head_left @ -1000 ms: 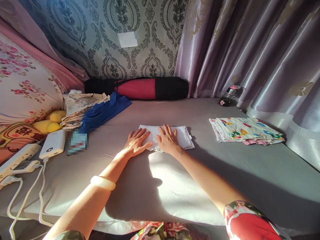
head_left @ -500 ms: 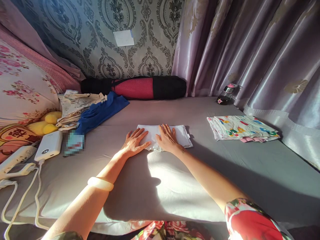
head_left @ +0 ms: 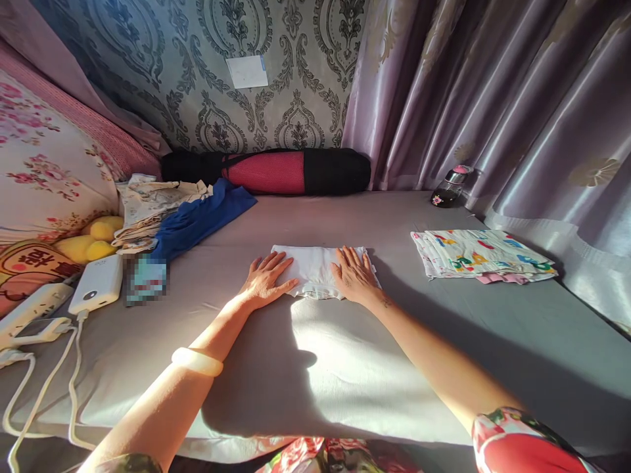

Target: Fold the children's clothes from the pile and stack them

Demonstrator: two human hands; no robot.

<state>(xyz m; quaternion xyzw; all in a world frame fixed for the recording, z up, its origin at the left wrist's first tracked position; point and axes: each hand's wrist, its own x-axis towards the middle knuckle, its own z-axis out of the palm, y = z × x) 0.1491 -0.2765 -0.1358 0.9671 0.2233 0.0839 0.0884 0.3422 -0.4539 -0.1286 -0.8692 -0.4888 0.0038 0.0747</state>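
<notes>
A folded white cloth garment (head_left: 315, 266) lies flat on the grey sheet, its lower edge slightly ruffled. My left hand (head_left: 269, 279) rests flat on its left end, fingers apart. On the right end my right hand (head_left: 355, 274) lies palm down with its fingers stretched out. Both palms touch the cloth and neither grasps it. What kind of garment it is, I cannot tell.
Right of my hands lies a stack of folded printed cloths (head_left: 483, 255), with a dark bottle (head_left: 448, 186) behind. At left are a blue garment (head_left: 202, 213), a white power bank (head_left: 96, 284) and a power strip (head_left: 32, 309) with cables. A black-and-red roll (head_left: 266, 172) lines the wall.
My right hand has slid rightward across the white cloth, from near its middle to its right end. My left hand has stayed in place.
</notes>
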